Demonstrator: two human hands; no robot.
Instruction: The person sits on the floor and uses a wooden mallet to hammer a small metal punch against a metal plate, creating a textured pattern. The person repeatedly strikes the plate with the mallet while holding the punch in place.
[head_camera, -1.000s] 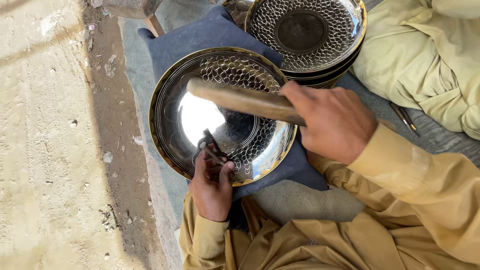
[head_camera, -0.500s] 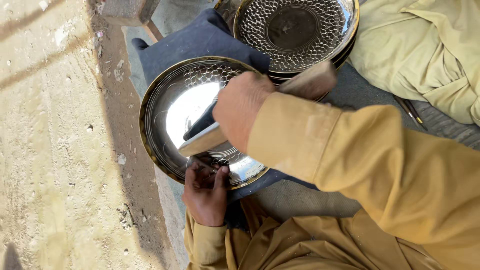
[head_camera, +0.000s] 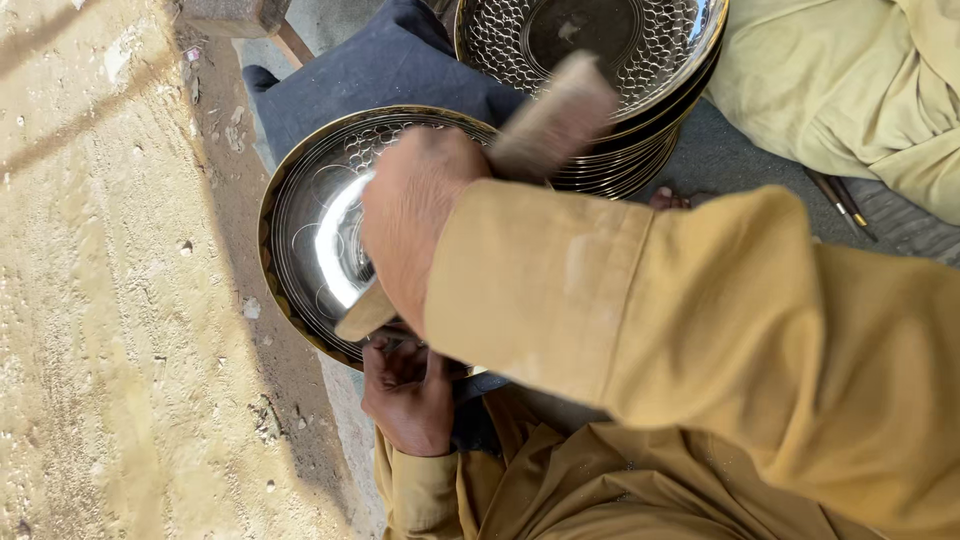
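Note:
A shiny round metal plate (head_camera: 310, 215) with a patterned rim lies on a dark blue cloth (head_camera: 380, 65) in front of me. My right hand (head_camera: 410, 215) is closed around a wooden mallet (head_camera: 550, 120) and hovers low over the plate's middle, its sleeve covering much of the plate. My left hand (head_camera: 405, 395) rests at the plate's near edge, fingers curled around a small dark tool that is mostly hidden under the right hand.
A stack of similar patterned metal plates (head_camera: 610, 60) stands at the back. Another person's yellow-clad leg (head_camera: 850, 90) lies at the right, with thin metal tools (head_camera: 840, 200) beside it. Sandy ground (head_camera: 100, 300) fills the left.
My right hand has swung the mallet down and to the left over the plate. The view has shifted, and the left hand has stayed at the plate's near edge.

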